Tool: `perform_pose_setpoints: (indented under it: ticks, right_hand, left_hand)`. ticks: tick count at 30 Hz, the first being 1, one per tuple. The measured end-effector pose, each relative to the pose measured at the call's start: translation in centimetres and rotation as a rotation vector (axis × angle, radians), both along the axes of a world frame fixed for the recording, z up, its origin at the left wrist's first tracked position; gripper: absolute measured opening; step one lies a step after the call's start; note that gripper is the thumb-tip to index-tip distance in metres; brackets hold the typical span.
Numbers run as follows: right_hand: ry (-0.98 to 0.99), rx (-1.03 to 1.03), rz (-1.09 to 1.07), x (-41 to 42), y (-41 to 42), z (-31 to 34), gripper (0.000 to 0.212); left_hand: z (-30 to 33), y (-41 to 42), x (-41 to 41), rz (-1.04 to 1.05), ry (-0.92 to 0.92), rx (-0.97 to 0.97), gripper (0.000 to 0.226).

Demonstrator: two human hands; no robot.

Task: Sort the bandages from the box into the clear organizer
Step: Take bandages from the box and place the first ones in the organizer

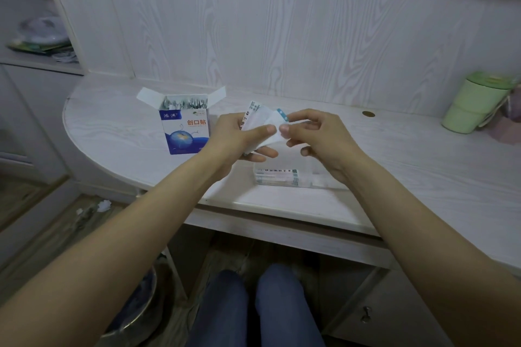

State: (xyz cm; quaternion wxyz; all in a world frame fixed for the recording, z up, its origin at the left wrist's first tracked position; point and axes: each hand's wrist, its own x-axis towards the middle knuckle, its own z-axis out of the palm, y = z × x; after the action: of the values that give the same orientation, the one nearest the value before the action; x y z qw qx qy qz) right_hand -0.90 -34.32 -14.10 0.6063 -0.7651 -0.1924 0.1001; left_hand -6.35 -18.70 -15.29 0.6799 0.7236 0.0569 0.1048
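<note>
Both hands [277,132] on fanned bandages [260,121], above organizer [282,177], btwn box [184,128] & cup [473,104].

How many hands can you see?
2. The left hand holds a fan of bandages above the desk; the right hand pinches one bandage's edge beside it.

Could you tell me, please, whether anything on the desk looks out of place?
Little stands out: a coin lies alone near the wall, unrelated to the sorting. The box stands upright with flaps open.
</note>
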Motion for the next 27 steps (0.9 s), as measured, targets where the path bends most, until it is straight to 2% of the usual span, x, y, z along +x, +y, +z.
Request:
perform_pose_setpoints:
  ticks: [4,8,13,15,18,22,27]
  right_hand:
    - [-0.044,0.007,-0.089,0.1,-0.1,0.0,0.010]
    - [-0.057,0.016,-0.134,0.6,-0.7,-0.4,0.004]
    - [0.034,0.197,-0.126,1.2,-0.6,-0.9,0.012]
    - [0.026,0.185,-0.128,1.4,-0.5,-1.3,0.003]
    - [0.006,0.106,-0.152,1.8,-0.6,-2.1,0.013]
    - [-0.115,-0.154,-0.189,2.0,-0.9,-2.7,0.007]
    - [-0.293,-0.414,-0.159,1.5,-0.4,-3.0,0.006]
  left_hand:
    - [0.2,-0.3,0.1,-0.030,-0.007,-0.077,0.010]
    - [-0.1,0.3,0.4,0.063,0.008,-0.081,0.013]
    - [-0.7,0.7,0.9,0.135,-0.042,-0.056,0.015]
    - [-0.8,0.7,1.2,0.152,-0.052,-0.059,0.017]
    - [-1.1,0.9,1.5,0.201,-0.074,-0.046,0.014]
    - [-1.5,1.2,1.7,0.218,-0.048,-0.019,0.016]
    - [-2.2,1.3,1.9,0.242,-0.034,0.117,0.021]
